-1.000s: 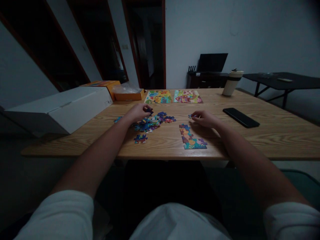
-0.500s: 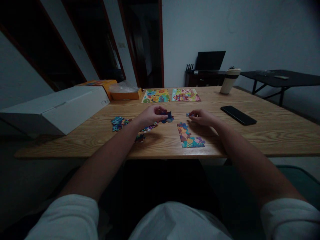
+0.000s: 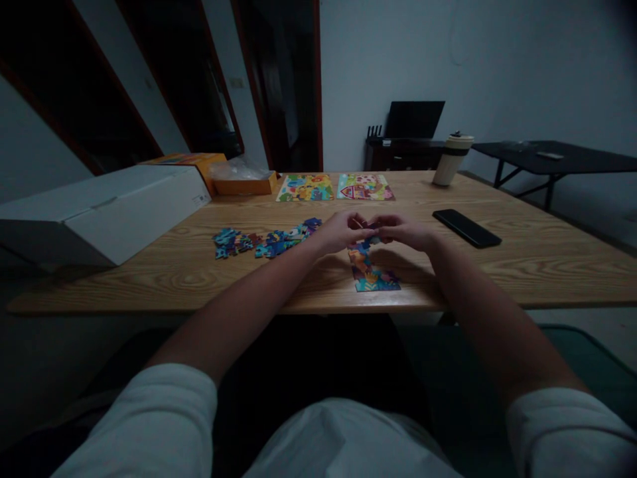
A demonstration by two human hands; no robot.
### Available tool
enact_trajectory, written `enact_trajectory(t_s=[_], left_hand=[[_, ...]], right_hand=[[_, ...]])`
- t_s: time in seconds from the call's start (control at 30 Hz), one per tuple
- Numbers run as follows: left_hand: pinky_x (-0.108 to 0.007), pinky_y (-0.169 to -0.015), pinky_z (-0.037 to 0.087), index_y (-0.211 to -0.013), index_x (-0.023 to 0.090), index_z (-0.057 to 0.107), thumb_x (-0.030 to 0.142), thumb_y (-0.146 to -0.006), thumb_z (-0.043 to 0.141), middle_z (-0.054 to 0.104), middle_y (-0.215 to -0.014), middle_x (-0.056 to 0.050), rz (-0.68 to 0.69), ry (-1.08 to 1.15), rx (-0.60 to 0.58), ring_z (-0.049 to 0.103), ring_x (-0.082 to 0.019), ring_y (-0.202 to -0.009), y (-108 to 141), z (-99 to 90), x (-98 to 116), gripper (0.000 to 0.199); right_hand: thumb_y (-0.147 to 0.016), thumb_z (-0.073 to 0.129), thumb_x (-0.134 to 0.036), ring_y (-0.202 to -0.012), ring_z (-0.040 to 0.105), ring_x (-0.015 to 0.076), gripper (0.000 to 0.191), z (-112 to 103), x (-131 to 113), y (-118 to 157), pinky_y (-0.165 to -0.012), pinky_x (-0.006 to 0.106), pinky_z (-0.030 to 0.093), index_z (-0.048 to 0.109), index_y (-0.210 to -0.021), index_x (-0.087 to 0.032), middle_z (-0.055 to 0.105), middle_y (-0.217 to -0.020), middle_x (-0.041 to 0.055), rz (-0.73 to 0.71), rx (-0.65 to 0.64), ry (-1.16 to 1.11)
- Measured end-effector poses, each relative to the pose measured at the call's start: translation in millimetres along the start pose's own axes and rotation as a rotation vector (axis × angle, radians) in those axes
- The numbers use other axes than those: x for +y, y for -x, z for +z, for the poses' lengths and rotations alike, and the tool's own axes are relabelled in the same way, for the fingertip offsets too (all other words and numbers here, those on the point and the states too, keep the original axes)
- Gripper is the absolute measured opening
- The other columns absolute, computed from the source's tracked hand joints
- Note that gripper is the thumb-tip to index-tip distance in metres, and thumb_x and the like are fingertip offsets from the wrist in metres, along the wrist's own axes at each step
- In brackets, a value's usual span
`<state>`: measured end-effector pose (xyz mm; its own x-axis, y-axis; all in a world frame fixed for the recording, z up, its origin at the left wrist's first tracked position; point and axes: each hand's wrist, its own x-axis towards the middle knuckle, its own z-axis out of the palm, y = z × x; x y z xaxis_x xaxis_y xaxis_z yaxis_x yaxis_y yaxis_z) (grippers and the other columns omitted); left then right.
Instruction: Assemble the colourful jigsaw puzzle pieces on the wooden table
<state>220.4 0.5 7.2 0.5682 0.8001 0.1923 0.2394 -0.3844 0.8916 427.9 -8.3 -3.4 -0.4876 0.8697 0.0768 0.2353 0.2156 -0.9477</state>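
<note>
My left hand [image 3: 341,230] and my right hand [image 3: 403,232] meet above the far end of a partly joined strip of puzzle [image 3: 371,269] near the front edge of the wooden table [image 3: 522,259]. Each hand pinches a small puzzle piece, and the two pieces touch between my fingertips at about the strip's top. A spread of several loose pieces [image 3: 263,242] lies to the left of my left hand.
Two finished puzzles [image 3: 336,187] lie at the table's far side. A long white box [image 3: 104,212] and an orange box [image 3: 239,182] stand at the left. A black phone [image 3: 466,228] and a pale cup [image 3: 452,159] are on the right.
My left hand lifted a piece from the loose pile and carried it right to meet my right hand over the joined strip. The camera view turned slightly.
</note>
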Motion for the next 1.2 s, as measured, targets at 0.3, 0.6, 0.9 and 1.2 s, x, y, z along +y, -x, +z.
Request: enact_trajectory(t_s=[0.3,0.6,0.9,1.2], left_hand=[[-0.030,-0.080,0.048,-0.111,0.019,0.066,0.036,-0.090,0.061,0.071,-0.105,-0.007,0.136,-0.670,-0.127,0.065,-0.020,-0.092,13,0.8,-16,0.028],[-0.038,-0.098,0.039,-0.121,0.023,0.067,0.068,-0.085,0.053,0.064,-0.126,-0.009,0.145,-1.010,-0.326,0.055,-0.029,-0.116,24,-3.4,-6,0.059],[-0.047,-0.104,0.034,-0.125,0.022,0.064,0.050,-0.097,0.042,0.059,-0.136,-0.014,0.046,-1.092,-0.293,0.051,-0.033,-0.126,62,-6.7,-1,0.046],[-0.039,-0.106,0.034,-0.140,0.024,0.054,0.045,-0.094,0.049,0.056,-0.142,-0.009,-0.173,-1.062,-0.050,0.049,-0.029,-0.128,69,-98.4,-1,0.050]], right_hand=[[-0.077,0.072,-0.044,-0.070,0.055,0.0145,0.043,-19,-1,7,-0.059,0.025,0.041,0.069,-0.114,-0.023,0.068,-0.089,0.0042,0.267,-0.195,0.441],[-0.085,0.061,-0.041,-0.076,0.059,0.0166,0.035,-30,8,3,-0.062,0.025,0.044,0.070,-0.111,-0.019,0.071,-0.097,0.0072,0.260,-0.116,0.551],[-0.084,0.061,-0.035,-0.074,0.062,0.0181,0.025,-33,27,-4,-0.064,0.028,0.046,0.070,-0.102,-0.019,0.071,-0.094,0.0076,0.263,-0.017,0.694],[-0.085,0.064,-0.038,-0.070,0.061,0.0178,0.024,-10,21,-9,-0.062,0.029,0.044,0.068,-0.098,-0.018,0.071,-0.094,0.0097,0.212,0.165,0.771]])
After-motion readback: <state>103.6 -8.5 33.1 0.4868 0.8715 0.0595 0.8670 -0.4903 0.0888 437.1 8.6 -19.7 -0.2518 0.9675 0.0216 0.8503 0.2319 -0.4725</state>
